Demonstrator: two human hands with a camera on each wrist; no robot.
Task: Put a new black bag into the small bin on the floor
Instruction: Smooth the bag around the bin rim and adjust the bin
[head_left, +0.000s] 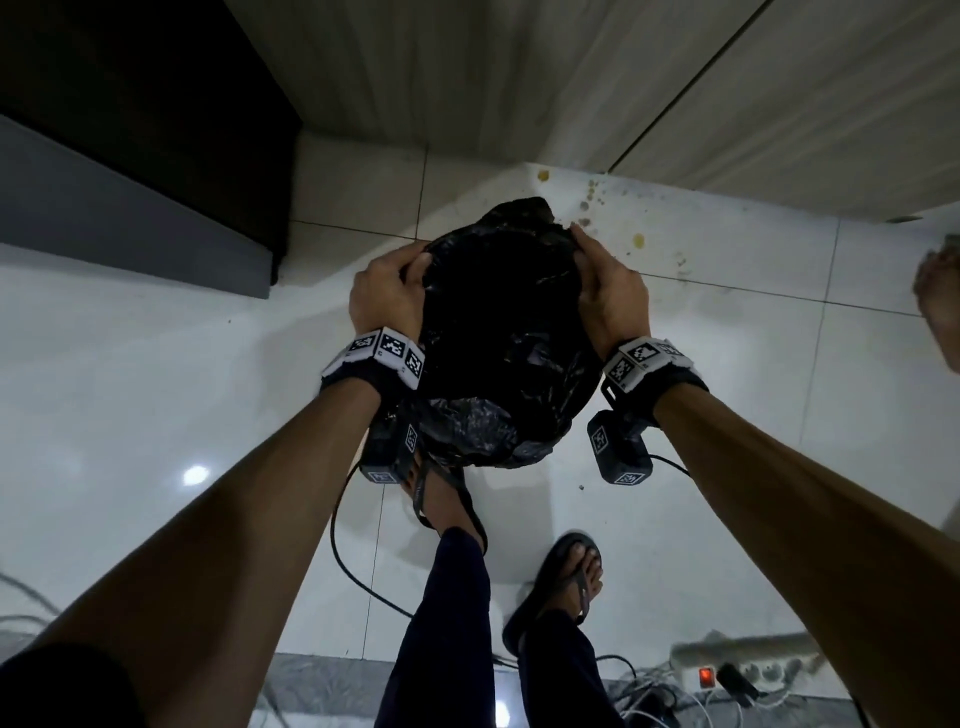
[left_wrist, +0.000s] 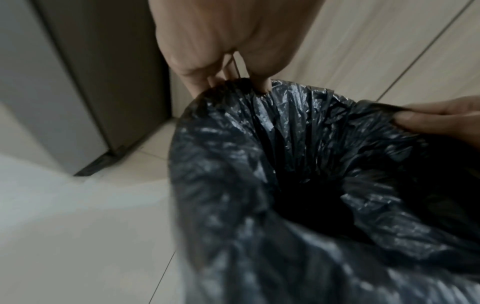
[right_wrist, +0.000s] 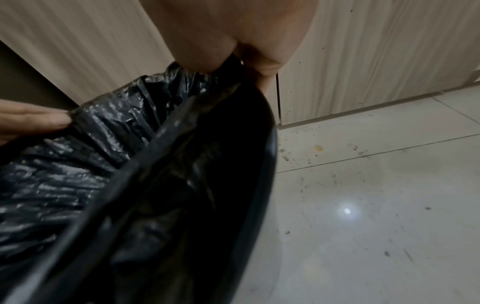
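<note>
floor: white tile floor all around the black bag, which I'm using as my landmark. Crumbs and yellowish stains on the tile just right of the bag.
cabinets: pale wood cabinet fronts right behind the bag, and a dark unit off to its left.
feet: my two sandalled feet below the bag, one partly tucked under it. Someone else's bare foot far right of the bag.
cables: power strip and a cable tangle well below the bag.
bag: mouth is spread wide and gathered in pleats, held up between my hands. From the right wrist view there's a smooth dark curved edge that could be the bin, honestly can't tell.
left hand: fingers curled over the bag's left rim, clamped on the plastic.
right hand: same on the right rim, thumb and fingers pinching the bunched edge.
</note>
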